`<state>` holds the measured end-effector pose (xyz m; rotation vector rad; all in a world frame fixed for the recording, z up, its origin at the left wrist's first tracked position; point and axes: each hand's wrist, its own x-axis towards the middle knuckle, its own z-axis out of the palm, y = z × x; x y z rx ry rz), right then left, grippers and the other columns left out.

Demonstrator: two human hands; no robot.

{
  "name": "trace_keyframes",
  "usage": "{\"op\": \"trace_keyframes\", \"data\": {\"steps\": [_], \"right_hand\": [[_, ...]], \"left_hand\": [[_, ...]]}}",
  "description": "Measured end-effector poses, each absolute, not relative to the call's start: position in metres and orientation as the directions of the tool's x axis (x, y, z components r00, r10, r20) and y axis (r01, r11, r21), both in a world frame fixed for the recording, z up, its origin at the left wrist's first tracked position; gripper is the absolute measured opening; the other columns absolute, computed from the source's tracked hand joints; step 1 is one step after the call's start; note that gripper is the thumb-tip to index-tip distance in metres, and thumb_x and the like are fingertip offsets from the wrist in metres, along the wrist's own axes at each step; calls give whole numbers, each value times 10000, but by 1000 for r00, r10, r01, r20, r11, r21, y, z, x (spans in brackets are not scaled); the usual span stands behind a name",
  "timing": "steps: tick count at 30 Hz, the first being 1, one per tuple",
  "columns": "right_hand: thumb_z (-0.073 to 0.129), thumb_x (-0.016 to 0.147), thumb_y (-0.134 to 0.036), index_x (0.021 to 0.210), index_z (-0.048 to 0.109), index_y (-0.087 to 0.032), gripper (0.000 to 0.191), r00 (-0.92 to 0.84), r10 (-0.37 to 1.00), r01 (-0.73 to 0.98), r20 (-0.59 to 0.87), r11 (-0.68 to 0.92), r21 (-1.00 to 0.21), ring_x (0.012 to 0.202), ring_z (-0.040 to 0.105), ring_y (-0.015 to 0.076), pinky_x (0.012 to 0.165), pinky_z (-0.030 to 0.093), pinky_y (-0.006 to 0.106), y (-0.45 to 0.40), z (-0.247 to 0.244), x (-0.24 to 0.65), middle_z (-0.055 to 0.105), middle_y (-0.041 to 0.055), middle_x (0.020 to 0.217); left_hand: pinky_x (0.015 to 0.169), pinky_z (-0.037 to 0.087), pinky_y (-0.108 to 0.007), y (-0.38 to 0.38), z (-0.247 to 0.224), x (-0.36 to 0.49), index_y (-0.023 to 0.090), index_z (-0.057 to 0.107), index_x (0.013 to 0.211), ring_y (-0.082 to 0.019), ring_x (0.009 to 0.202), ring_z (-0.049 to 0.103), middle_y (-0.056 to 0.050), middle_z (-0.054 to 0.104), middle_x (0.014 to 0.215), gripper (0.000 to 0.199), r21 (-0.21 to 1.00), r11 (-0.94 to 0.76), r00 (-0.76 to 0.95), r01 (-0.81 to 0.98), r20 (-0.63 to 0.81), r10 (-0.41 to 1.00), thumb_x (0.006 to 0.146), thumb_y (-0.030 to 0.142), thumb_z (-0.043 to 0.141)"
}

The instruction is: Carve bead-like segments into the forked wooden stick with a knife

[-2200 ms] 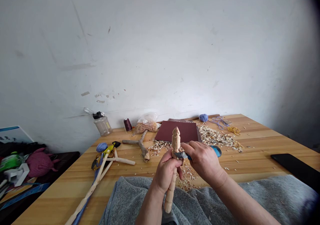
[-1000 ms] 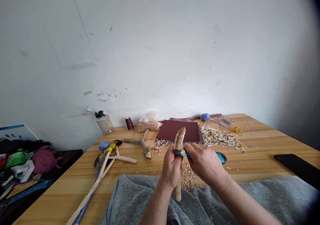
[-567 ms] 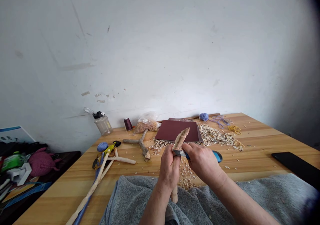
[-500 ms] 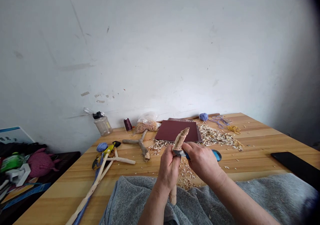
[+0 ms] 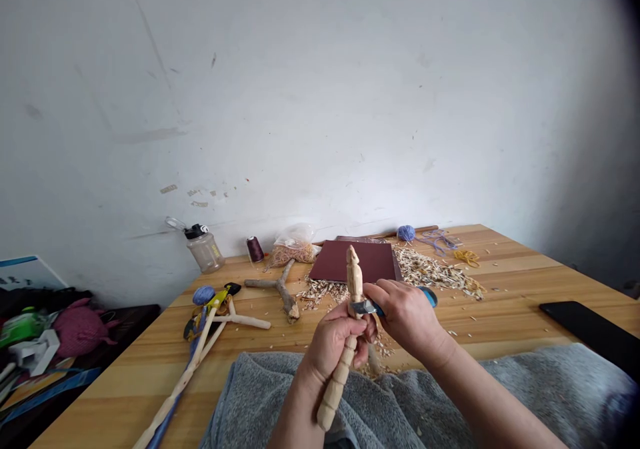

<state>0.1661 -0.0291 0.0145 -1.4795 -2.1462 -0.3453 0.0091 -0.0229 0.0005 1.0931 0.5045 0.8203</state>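
My left hand (image 5: 330,346) grips a pale carved wooden stick (image 5: 355,282) around its middle, with the turned, knobbed lower end (image 5: 336,386) slanting down over my lap. My right hand (image 5: 406,319) is closed on a folding knife with a blue handle (image 5: 428,296). The knife's short steel blade (image 5: 363,308) lies against the stick just above my left fingers. Most of the handle is hidden inside my right fist.
A wooden table (image 5: 500,322) carries a maroon sandpaper sheet (image 5: 353,262), heaped wood shavings (image 5: 433,272), a forked branch (image 5: 280,290) and more carved sticks (image 5: 200,336). A black phone (image 5: 585,319) lies at right. A grey towel (image 5: 400,396) covers my lap.
The stick has rotated from leaning right to nearly upright, and its long lower end now shows below my left hand. My left hand has turned and shifted slightly left.
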Motion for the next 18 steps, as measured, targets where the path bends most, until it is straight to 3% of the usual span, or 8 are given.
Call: {"op": "trace_keyframes", "data": {"steps": [4,7,9,12,18], "right_hand": [[449,847,-237,998,588,-246,206,-244,831,809,499,459,-369,737,593,126,635,364,213,-20,5,174,655,-2,834],[390,886,-333,964,579,-224,232,-66,866,785,496,352,-509,664,607,136,589,379,222,-13,-1,180,668,9,771],[397,878,-336,957,576,-222,228,-15,856,844,517,288,-452,652,612,155,569,366,237,-12,-2,181,667,15,746],[413,857,-260,959,568,-228,188,-85,838,895,539,302,-328,684,616,152,576,349,236,-17,1,177,672,12,807],[446,803,-161,940,573,-215,195,-189,852,946,489,292,-143,690,586,139,563,303,238,-32,6,160,643,11,813]], "left_hand": [[385,396,-192,-21,-2,13,137,547,766,-90,495,502,-38,550,719,102,835,252,606,-489,117,787,699,213,551],[476,474,-225,-20,-1,14,146,550,816,-98,569,531,-59,586,849,130,844,183,511,-503,120,851,725,234,580],[474,482,-222,-20,-1,14,160,543,827,-99,602,533,-63,592,942,153,859,148,437,-490,96,894,722,254,606],[429,452,-187,-18,-2,15,178,544,834,-72,576,497,-36,585,981,198,868,131,343,-479,47,938,689,264,648],[319,279,-146,-15,-10,19,168,571,864,-2,352,312,30,554,715,196,893,73,190,-445,15,982,673,211,588]]}}
